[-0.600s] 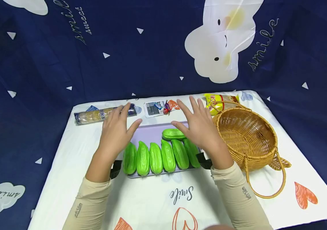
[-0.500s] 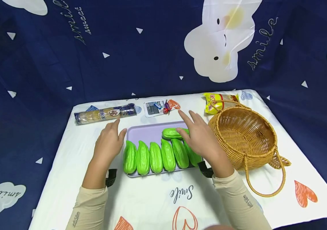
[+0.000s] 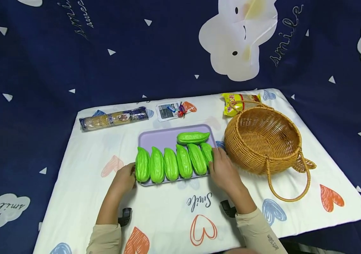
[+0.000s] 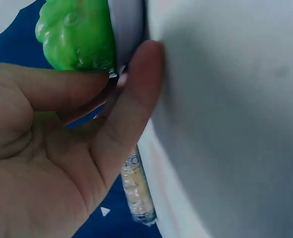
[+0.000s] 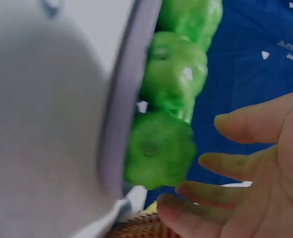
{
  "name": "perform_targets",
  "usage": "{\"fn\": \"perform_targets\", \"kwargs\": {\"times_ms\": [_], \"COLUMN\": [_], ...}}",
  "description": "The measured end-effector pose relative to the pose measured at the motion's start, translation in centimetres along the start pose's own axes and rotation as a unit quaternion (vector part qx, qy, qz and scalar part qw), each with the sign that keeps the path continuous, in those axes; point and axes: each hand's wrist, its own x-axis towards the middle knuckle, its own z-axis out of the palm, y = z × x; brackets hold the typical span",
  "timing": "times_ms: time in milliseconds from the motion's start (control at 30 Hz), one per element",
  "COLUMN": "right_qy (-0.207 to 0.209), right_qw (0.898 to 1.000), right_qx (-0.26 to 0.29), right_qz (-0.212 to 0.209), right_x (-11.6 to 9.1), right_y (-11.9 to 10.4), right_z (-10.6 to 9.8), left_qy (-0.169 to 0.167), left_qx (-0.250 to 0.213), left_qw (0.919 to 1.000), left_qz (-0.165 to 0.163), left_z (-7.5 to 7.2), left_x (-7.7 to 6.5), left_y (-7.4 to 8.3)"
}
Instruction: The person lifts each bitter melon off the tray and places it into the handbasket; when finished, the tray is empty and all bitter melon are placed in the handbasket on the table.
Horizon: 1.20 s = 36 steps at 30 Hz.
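1. One long clear-and-blue packet (image 3: 114,119) lies at 10 o'clock from the purple tray (image 3: 158,140), 12 being the far edge of the table (image 3: 85,158).
2. Left hand (image 3: 125,179), at the tray's 8 o'clock corner, pinches its rim between thumb and finger.
3. Seven green vegetables (image 3: 171,164) lie in the tray: six side by side, one crosswise toward 1 o'clock.
4. Flat white pack (image 3: 164,113) at 12 o'clock, small red wrapper (image 3: 181,113) on its right end.
5. Right hand (image 3: 225,173), fingers extended, at 4 o'clock, hides the tray's corner from the head view.
6. Yellow packet (image 3: 232,109) at 2 o'clock, partly behind a basket handle.
7. Wicker basket (image 3: 247,148) at 3 o'clock, just beyond the right hand, crowding that side.
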Motion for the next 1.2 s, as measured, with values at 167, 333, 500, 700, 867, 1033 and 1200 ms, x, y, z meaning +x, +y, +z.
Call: {"fn": "perform_targets", "kwargs": {"times_ms": [167,333,500,700,867,1033,1200], "right_qy": [-0.026,-0.006,0.000,0.020,0.085,0.189,0.260], "right_qw": [1.000,1.000,1.000,1.000,0.994,0.979,0.964], "right_qx": [0.003,0.004,0.011,0.021,0.051,0.066,0.055], "right_qz": [0.006,0.000,0.005,0.006,-0.037,-0.049,0.004], "right_x": [-0.1,-0.3,-0.2,-0.3,-0.8,-0.5,0.3], "right_y": [0.5,0.9,1.0,0.3,-1.1,-1.0,1.1], "right_z": [0.8,1.1,1.2,0.1,-3.1,-6.8,-9.0], "left_qy": [0.000,0.008,0.024,0.034,0.042,0.048,0.049], "left_qx": [-0.050,-0.057,-0.051,-0.050,-0.045,-0.044,-0.047], "left_qw": [0.9986,0.9982,0.9983,0.9980,0.9980,0.9977,0.9975], "left_qz": [-0.018,-0.017,-0.018,-0.019,-0.016,-0.020,-0.020], "left_z": [0.4,0.5,0.6,0.6,0.5,0.5,0.5], "left_x": [-0.2,-0.1,0.0,-0.1,-0.1,-0.2,-0.2], "left_y": [-0.1,-0.2,-0.2,-0.4,-0.3,-0.1,-0.1]}}
